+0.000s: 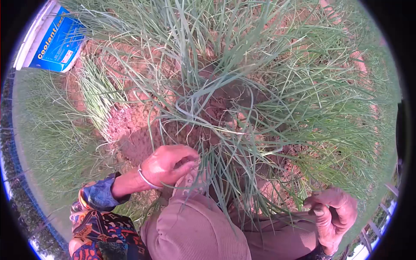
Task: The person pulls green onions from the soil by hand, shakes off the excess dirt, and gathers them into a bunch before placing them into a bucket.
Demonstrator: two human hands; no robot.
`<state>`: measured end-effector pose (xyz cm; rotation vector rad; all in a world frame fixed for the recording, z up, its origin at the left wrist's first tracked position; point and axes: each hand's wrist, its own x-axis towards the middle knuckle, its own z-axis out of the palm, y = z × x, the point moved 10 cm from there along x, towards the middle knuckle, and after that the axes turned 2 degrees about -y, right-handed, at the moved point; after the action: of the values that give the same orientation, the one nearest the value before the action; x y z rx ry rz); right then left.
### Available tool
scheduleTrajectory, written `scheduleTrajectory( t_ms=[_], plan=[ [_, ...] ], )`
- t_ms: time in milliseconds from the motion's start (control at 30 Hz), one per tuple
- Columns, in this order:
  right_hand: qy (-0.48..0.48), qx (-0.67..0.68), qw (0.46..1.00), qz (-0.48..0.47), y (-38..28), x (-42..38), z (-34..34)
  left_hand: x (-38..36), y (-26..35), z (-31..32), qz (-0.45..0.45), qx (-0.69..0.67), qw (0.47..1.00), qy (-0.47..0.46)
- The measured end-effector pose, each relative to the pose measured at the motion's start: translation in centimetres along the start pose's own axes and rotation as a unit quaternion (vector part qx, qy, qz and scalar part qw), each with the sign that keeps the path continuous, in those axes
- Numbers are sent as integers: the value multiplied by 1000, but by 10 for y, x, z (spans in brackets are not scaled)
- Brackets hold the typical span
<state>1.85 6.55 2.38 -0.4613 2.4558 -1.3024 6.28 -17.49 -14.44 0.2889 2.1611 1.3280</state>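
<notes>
My left hand (pixel 169 165), with a bangle at the wrist, is closed in front of my knee. Its thumb and forefinger come together beside a tuft of long green onion-like leaves (pixel 221 173); whether anything is between them I cannot make out. Out to the right, over my other leg, my right hand (pixel 333 212) is curled with soil on its fingers. Thumb and fingertips nearly meet there, close to thin leaf ends, and what they hold, if anything, is too small to name. A bundle of onion-like seedlings (pixel 96 91) lies on the soil at the left, roots towards me.
A white bucket with a blue Coolant label (pixel 58 41) stands at the upper left. Dense green shoots (pixel 329 99) grow on the right and ahead. Reddish bare soil (pixel 141 125) shows between the plants. My bent knee (pixel 195 229) takes up the lower middle.
</notes>
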Motion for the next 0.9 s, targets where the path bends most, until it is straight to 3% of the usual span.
scheduleTrajectory(
  t_ms=[67,133,233,267,367,467,500,567,600,733,833,900],
  plan=[
    [7,-6,995,99,24,3,13,16,-7,16,14,31,999,10],
    [-34,-108,989,98,35,6,16,29,-9,19,38,60,997,36],
    [-15,-86,984,156,46,6,6,52,-21,17,7,23,998,53],
    [-22,-77,985,150,45,7,7,58,-23,16,-3,14,998,57],
    [-26,-68,986,151,41,6,1,79,-3,-3,86,55,981,165],
    [-51,-47,997,41,26,5,-3,106,14,-4,127,92,968,197],
    [-33,-23,998,45,26,0,-6,113,17,-1,150,111,961,203],
    [5,-51,998,-26,11,-8,-12,134,0,9,149,127,965,172],
    [10,-64,998,-15,9,-12,-13,142,-3,12,151,143,965,159],
    [29,-47,998,-7,1,-26,-18,180,-41,34,59,-77,988,120],
    [56,-25,998,9,9,-33,-20,198,-55,48,63,-86,988,114],
    [22,-39,999,22,13,-42,-14,208,-56,54,74,-79,988,109]
  ],
)
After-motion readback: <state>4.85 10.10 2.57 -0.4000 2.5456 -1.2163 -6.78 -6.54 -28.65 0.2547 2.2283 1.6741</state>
